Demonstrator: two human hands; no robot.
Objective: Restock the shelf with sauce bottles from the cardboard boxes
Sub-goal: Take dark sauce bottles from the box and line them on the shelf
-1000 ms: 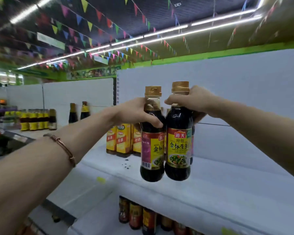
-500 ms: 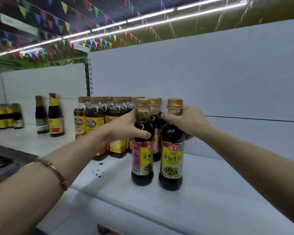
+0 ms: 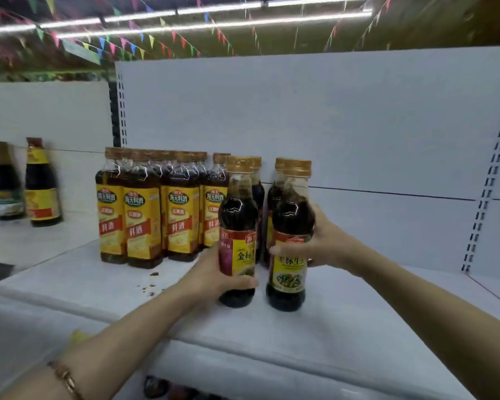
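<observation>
Currently the white shelf carries a block of yellow-label bottles at left, with open board to the right and toward the front lip. Left hand grips the left sauce bottle low on its label; right hand wraps the right sauce bottle mid-body; both stand on the shelf, just ahead of two more. Risk, as judged: a push backward could knock the rear pair, or glossy labels could slip; rightward room looks ample.
</observation>
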